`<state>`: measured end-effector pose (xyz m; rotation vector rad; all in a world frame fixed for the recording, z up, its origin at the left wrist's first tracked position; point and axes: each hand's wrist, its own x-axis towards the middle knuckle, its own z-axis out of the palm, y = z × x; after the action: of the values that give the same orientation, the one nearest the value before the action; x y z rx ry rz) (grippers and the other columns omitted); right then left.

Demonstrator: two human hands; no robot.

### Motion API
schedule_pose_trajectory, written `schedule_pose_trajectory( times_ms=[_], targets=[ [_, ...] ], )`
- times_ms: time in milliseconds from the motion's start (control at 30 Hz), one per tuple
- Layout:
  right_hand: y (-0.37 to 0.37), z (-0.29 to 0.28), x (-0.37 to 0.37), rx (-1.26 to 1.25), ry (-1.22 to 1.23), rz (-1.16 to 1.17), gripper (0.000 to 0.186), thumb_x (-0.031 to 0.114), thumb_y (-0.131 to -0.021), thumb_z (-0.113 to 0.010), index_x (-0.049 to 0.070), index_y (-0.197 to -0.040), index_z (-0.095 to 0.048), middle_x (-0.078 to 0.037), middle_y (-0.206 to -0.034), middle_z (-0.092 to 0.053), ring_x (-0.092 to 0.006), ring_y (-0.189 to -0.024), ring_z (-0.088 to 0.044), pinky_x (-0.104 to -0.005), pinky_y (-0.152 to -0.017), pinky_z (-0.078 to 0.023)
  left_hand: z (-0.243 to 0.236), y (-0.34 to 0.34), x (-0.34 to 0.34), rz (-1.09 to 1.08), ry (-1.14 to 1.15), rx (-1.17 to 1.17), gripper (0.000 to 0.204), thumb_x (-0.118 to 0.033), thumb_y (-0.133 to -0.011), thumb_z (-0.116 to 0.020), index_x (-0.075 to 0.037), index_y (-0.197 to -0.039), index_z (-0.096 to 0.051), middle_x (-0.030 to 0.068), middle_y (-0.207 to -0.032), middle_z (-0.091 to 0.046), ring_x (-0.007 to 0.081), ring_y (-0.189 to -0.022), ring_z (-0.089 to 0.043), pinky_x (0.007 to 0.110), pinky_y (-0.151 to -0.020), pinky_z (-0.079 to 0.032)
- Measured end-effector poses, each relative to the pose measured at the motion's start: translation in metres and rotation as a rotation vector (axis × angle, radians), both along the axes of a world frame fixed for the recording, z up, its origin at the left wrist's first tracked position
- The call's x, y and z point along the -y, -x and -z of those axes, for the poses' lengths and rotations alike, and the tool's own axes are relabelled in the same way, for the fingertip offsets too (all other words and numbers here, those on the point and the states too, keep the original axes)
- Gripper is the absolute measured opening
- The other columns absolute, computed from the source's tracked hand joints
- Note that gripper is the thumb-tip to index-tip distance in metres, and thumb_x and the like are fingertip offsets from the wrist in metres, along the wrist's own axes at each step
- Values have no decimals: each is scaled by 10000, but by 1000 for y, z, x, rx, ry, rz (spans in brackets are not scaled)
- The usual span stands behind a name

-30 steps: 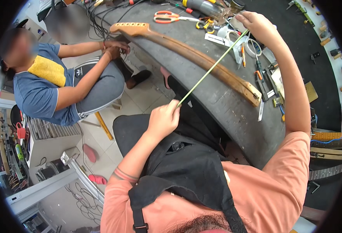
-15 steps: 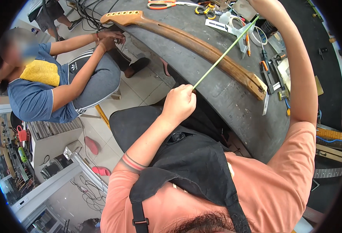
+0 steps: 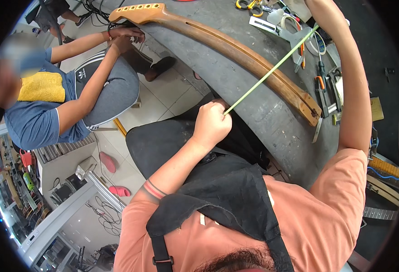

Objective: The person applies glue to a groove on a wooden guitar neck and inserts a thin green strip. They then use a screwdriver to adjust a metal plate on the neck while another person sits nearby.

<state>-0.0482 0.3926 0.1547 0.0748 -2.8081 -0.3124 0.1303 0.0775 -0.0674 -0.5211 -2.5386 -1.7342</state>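
The grey desk (image 3: 253, 95) curves across the upper half of the view, and the long wooden guitar neck (image 3: 235, 52) lies flat on it, headstock toward the far left, heel end near the right edge. Its face looks bare: no strings or fittings show along its length.

A thin pale-green rod (image 3: 267, 75) slants above the neck, from the desk's near edge up toward the tools. The left hand (image 3: 210, 124) holds its lower end, the grip pressed together in a fist around it, just off the desk edge. The right arm reaches over the top of the view; the right hand is cut off by the picture's rim, so I cannot tell how its grip stands, though the rod's upper end runs toward it.

Judging from this, the rod is in hand but not seated in the neck: it hangs above the wood, apart from it, so any fitting seems yet to be done.

Pliers (image 3: 321, 86) and other small tools lie beside the heel. A seated person's hands (image 3: 122, 38) rest near the headstock.
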Motion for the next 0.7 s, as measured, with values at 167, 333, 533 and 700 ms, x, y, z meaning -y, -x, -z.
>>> schedule_pose_trajectory(
  times_ms=[167, 333, 533, 700],
  targets=[
    [-8, -2, 23, -63, 310, -24, 599, 394, -1164, -423, -89, -867, -614, -335, -783, -600, -524, -793, -605, -571, -764, -452, 20, -2, 7, 5, 58, -81, 120, 10, -694, -607, -16, -644, -501, 201, -659, -571, 438, -630, -607, 516, -600, -503],
    [28, 31, -64, -39, 684, 16, 638, 416, -1153, -436, -57, -728, -488, -218, -622, -429, -382, -583, -412, -530, -653, -375, 15, 3, 1, 0, 15, -104, 112, 16, -671, -595, -14, -641, -492, 204, -637, -551, 440, -603, -583, 512, -577, -478],
    [0, 21, 12, -93, 637, 81, 629, 434, -1162, -441, 3, -703, -444, -96, -608, -354, -239, -584, -329, -469, -620, -343, 15, 3, 4, 27, 73, -98, 33, 2, -690, -605, -22, -707, -591, 188, -688, -622, 416, -652, -648, 495, -616, -547],
    [0, 18, 5, -51, 589, 85, 636, 436, -1164, -438, 12, -689, -443, -85, -608, -359, -234, -596, -335, -464, -623, -349, 21, 3, 3, 9, 57, -153, 43, 8, -695, -605, -27, -718, -598, 177, -683, -617, 410, -639, -643, 490, -608, -544]
  ],
)
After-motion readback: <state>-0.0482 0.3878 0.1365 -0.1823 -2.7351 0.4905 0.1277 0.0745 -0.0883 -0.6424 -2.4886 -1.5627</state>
